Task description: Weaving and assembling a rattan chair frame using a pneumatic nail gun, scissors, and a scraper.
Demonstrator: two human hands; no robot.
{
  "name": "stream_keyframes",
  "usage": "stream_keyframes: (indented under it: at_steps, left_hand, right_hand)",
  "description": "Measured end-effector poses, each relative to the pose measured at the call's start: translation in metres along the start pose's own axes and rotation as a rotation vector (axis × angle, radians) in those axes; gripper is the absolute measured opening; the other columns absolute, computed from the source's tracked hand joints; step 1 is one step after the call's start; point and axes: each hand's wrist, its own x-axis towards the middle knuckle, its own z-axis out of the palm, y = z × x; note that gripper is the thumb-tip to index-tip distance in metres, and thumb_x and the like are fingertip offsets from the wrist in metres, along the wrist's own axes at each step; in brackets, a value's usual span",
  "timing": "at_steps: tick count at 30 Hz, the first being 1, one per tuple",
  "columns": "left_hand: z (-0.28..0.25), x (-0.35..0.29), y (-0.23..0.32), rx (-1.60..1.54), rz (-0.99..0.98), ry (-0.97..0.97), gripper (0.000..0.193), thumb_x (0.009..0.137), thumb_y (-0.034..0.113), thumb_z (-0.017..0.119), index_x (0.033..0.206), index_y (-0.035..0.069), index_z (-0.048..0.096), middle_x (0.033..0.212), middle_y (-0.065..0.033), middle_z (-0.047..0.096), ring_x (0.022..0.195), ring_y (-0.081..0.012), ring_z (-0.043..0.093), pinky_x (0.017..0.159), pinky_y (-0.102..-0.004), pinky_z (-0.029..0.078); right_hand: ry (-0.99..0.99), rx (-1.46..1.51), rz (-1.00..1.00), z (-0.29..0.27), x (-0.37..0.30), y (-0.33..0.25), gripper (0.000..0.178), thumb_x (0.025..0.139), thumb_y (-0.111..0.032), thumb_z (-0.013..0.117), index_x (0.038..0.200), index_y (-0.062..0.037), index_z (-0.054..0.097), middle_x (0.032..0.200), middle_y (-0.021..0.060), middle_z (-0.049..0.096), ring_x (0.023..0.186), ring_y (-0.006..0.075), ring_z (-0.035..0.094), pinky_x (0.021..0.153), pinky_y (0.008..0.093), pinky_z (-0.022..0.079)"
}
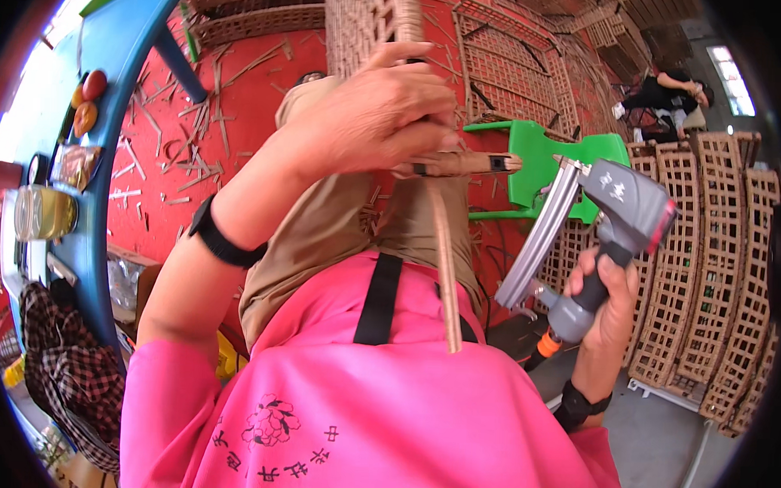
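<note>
In front of me stands a woven wicker frame (364, 24) in brown strips, its near end bar (462, 165) wrapped in the same material. My left hand (391, 115) is closed at that end, with its fingers curled round the weave; what lies under the fingertips is partly hidden. A loose flat brown strip (444, 263) hangs from the bar toward my lap. On the right, my right hand (608, 290) grips the handle of a grey air nail gun (620, 205). The gun's long silver magazine (541, 236) faces the frame, apart from it. An orange hose fitting (548, 342) sits below the handle.
A green plastic chair (531, 167) stands just beyond the gun. Woven panels (699, 272) are stacked at right, and another frame (517, 72) lies farther off. Strip scraps (205, 139) litter the red floor. A blue table (125, 88) with a jar (46, 213) is at left. Another person (671, 95) sits far right.
</note>
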Motion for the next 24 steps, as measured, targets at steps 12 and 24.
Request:
stream_keyframes:
  at_steps: [12, 24]
  left_hand:
    - [0.005, 0.012, 0.041, 0.044, -0.313, -0.014, 0.019, 0.071, 0.016, 0.078, 0.078, 0.010, 0.062, 0.084, -0.0029, 0.067, 0.112, -0.0276, 0.063, 0.115, -0.0524, 0.029]
    - [0.018, 0.014, 0.060, 0.078, -0.556, 0.042, 0.024, 0.066, 0.014, 0.083, 0.075, 0.008, 0.062, 0.082, -0.0052, 0.067, 0.103, -0.0290, 0.062, 0.105, -0.0499, 0.037]
  right_hand:
    - [0.111, -0.213, 0.014, -0.104, 0.183, 0.205, 0.094, 0.079, 0.000, 0.072, 0.155, -0.0032, 0.018, 0.106, 0.0137, 0.061, 0.082, 0.0178, 0.064, 0.073, 0.0302, 0.054]
    - [0.358, -0.803, 0.175, -0.129, 0.382, 0.282, 0.089, 0.078, -0.020, 0.071, 0.151, -0.0002, 0.026, 0.104, 0.0291, 0.068, 0.099, 0.0455, 0.066, 0.089, 0.0448, 0.051]
